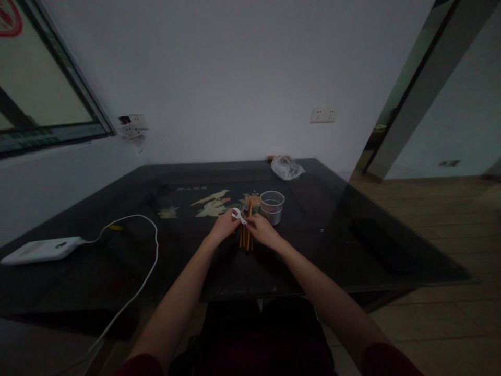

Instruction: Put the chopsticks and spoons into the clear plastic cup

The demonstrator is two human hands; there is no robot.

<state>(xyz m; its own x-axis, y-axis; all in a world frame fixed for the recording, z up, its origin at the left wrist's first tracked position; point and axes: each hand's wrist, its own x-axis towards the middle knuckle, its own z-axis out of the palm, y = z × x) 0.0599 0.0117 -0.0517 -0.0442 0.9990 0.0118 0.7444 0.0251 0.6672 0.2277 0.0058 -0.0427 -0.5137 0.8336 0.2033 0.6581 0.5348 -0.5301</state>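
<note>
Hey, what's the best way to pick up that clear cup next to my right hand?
Wrap the fingers around the side wall of the cup, just below the rim, coming in from its right. It stands upright with its mouth open upward, so the round wall gives an even grip. The right hand and the orange sticks crowd its left and near side.

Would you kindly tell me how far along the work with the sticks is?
Done: the sticks are gathered in one bundle. In hand: the right hand grips the bundle while the left hand pinches a white piece against its top; what that piece is, I cannot tell. Left: the bundle does not look fastened yet, and the cup beside it looks empty.
</note>
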